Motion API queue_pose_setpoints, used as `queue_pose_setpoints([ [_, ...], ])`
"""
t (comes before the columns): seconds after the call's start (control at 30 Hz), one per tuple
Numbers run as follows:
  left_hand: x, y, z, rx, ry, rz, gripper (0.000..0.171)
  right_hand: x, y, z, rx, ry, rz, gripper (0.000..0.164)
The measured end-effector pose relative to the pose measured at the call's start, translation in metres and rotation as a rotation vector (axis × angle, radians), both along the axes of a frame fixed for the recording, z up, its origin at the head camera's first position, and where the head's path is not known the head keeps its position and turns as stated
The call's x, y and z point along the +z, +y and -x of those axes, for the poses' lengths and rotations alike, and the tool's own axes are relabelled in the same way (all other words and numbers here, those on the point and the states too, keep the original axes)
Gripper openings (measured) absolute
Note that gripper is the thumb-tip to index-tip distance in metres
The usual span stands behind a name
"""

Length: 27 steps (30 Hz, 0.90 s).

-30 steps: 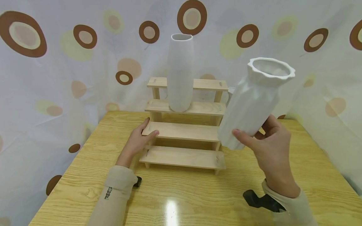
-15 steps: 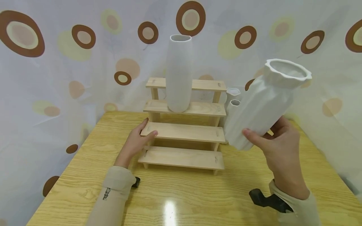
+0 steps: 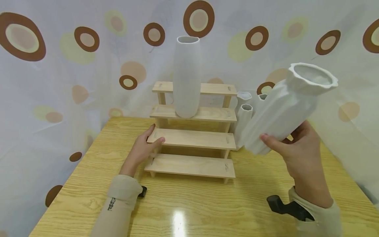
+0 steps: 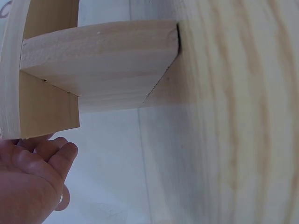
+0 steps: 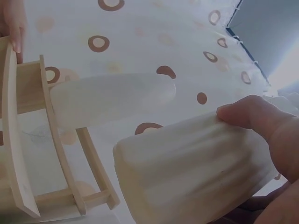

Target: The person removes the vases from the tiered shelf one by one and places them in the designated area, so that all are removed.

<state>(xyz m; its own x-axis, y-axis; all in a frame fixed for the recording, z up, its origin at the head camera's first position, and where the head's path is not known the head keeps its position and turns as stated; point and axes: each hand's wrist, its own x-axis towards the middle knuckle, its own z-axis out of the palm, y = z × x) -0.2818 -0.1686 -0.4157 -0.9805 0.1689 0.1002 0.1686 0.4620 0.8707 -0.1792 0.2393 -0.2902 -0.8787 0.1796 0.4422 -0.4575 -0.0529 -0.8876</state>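
Observation:
My right hand (image 3: 305, 154) grips a white fluted vase (image 3: 284, 112) by its lower body. The vase is tilted, its wavy rim leaning up and right, and it is held in the air right of the stepped wooden stand (image 3: 192, 138). In the right wrist view the thumb lies along the vase (image 5: 196, 168). With its thumb on top of a lower step, my left hand (image 3: 140, 149) holds the stand's left end; curled fingers (image 4: 60, 158) show beside the board in the left wrist view. A tall smooth white vase (image 3: 187, 79) stands upright on the second step from the top.
Several more white vases stand behind the stand's right side, among them a narrow one (image 3: 245, 118) and one with a flared rim (image 3: 244, 96); the held vase partly hides them. A patterned cloth (image 3: 97, 72) hangs behind the wooden table (image 3: 124, 210).
My right hand has moved right with the fluted vase, which tilts further and uncovers the vases behind. The left hand stays on the stand.

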Motion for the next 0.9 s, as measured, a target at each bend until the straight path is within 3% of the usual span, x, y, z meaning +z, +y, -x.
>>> queue_pose_setpoints([
  [0.2,0.001,0.000,0.000,0.003,-0.009,-0.004,0.093,0.000,0.011,0.004,-0.016,-0.017,0.000,0.065],
  [0.57,-0.002,-0.001,0.000,0.007,0.001,0.014,0.092,-0.012,0.024,0.024,-0.115,-0.172,-0.171,0.066],
  [0.9,-0.001,-0.001,0.001,-0.001,0.006,-0.003,0.092,-0.022,0.034,0.039,-0.113,-0.170,-0.067,0.065],
])
